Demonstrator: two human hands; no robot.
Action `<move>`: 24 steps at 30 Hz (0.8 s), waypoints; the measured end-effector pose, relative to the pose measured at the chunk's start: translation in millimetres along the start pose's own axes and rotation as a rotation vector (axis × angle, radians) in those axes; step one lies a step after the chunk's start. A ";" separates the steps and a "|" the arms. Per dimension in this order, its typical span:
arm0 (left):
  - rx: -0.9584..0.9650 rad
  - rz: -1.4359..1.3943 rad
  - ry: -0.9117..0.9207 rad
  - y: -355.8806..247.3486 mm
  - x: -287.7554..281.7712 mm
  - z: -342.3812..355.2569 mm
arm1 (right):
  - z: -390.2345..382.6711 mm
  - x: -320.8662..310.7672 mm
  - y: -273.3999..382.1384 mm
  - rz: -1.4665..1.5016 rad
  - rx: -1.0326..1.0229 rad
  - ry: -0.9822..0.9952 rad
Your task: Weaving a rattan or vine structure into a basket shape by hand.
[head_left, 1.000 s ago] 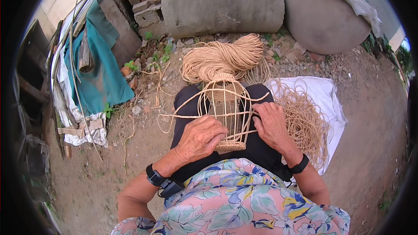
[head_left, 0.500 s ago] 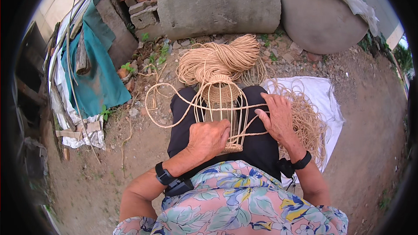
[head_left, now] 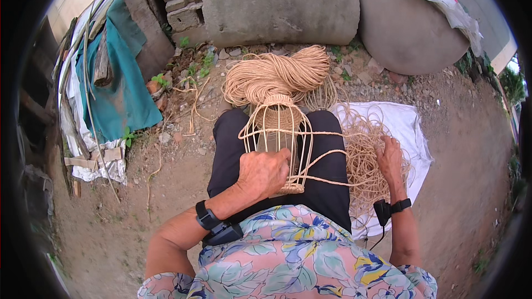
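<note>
A half-woven basket [head_left: 275,158] of pale, thin ribs with a tightly woven band lies between my thighs. My left hand [head_left: 264,176] is closed in a fist around its ribs near the lower end. Several strands of twisted straw cord [head_left: 324,179] stretch from the basket to the right, and one crosses over the ribs. My right hand [head_left: 391,163] is over the tangled cord pile [head_left: 366,171], fingers curled on a cord; the grip itself is partly hidden. A thick coiled hank of cord [head_left: 277,75] sits beyond the basket.
The cord pile lies on a white sheet [head_left: 413,149] to the right. A second openwork piece [head_left: 321,97] is partly hidden behind the hank. Farther off are a concrete cylinder [head_left: 280,11], a round slab [head_left: 410,27], bricks [head_left: 185,19] and a teal cloth [head_left: 119,99].
My right hand has moved right, away from the basket and over the cord pile. The big cord loop at the left has been drawn in against the ribs. My left hand keeps its hold.
</note>
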State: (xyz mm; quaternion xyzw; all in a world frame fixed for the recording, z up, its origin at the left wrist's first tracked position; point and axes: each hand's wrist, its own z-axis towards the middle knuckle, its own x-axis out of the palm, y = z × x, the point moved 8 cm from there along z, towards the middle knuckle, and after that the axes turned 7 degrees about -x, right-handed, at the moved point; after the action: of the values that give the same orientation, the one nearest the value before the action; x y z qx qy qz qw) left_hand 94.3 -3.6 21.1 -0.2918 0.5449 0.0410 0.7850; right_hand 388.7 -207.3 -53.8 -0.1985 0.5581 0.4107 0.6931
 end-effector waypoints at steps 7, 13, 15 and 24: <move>-0.059 -0.012 -0.049 3.0 -0.1 1.9 | 24.2 -25.3 226.0 0.276 -0.671 -0.080; -0.057 -0.124 -0.200 17.7 -16.2 -5.7 | 4.5 -26.7 63.1 0.044 -0.320 -0.025; -0.069 -0.142 -0.216 22.0 -20.6 -3.4 | -30.9 -18.9 -92.7 -0.138 0.093 -0.043; -0.114 -0.335 -0.392 45.3 -16.1 -1.0 | -55.0 -12.7 -114.8 0.328 0.218 -0.189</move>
State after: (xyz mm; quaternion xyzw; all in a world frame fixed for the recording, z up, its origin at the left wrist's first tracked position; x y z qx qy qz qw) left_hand 69.6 37.4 16.3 -0.4082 0.3234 -0.0032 0.8537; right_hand 445.4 -319.1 -79.3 0.0105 0.5566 0.4719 0.6837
